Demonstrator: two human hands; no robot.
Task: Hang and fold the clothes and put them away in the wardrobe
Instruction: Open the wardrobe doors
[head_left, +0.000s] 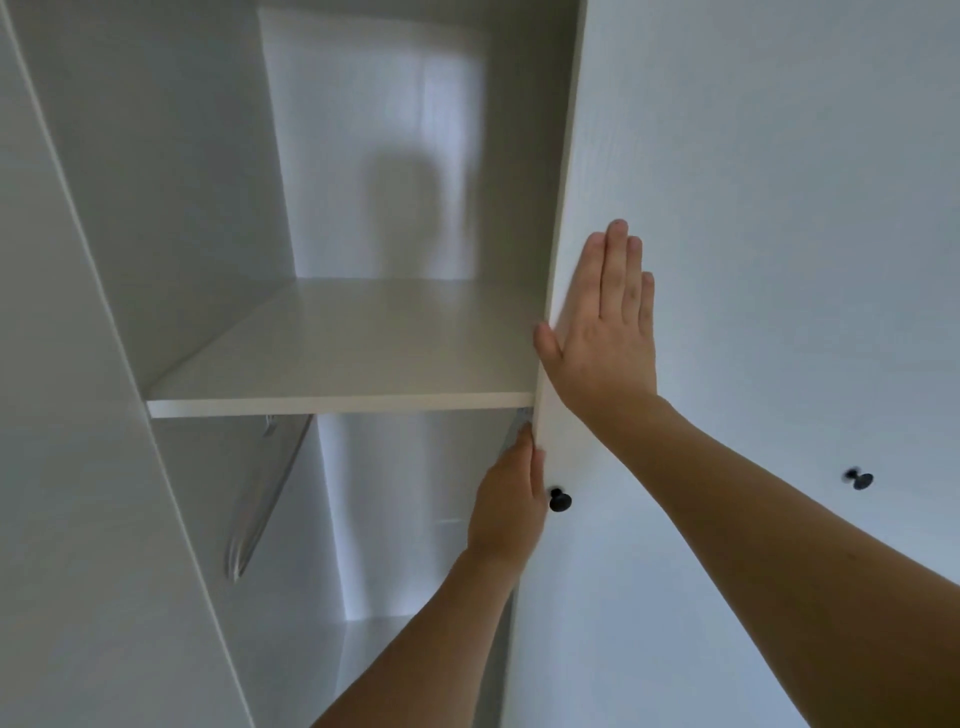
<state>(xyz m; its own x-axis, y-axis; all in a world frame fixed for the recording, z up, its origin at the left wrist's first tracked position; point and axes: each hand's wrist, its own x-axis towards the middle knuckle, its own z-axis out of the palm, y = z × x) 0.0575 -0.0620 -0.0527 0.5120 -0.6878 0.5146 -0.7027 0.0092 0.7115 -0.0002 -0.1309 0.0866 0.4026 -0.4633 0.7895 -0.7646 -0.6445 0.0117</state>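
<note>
A white wardrobe stands open in front of me, with a bare shelf (353, 358) across its upper part and a metal hanging rail (265, 499) below it. My right hand (608, 327) lies flat with straight fingers against the face of the white door (727, 260), thumb at the door's edge. Lower down, my left hand (511, 504) wraps round the same door edge, just left of a black knob (559, 500). No clothes are in view.
A second black knob (860, 479) sits on the neighbouring door at the right. The open left door panel (67, 415) fills the left side. My shadow falls on the wardrobe's back wall.
</note>
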